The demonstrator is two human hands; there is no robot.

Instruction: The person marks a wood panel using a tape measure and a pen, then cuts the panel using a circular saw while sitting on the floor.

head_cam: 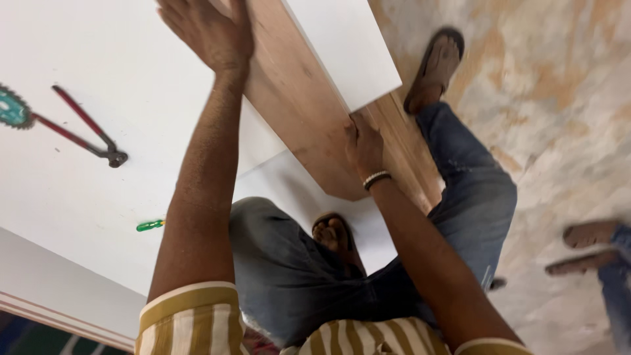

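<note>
Wooden board could slip, left hand pressing flat and open, right hand merely pinching its lower edge.

A long plywood board with a bare brown wooden underside and a white laminated face stands tilted on its edge, running from the top of the view down toward the person's lap. The left hand presses flat against its upper part, and the right hand grips its lower edge where the white face ends.
</note>
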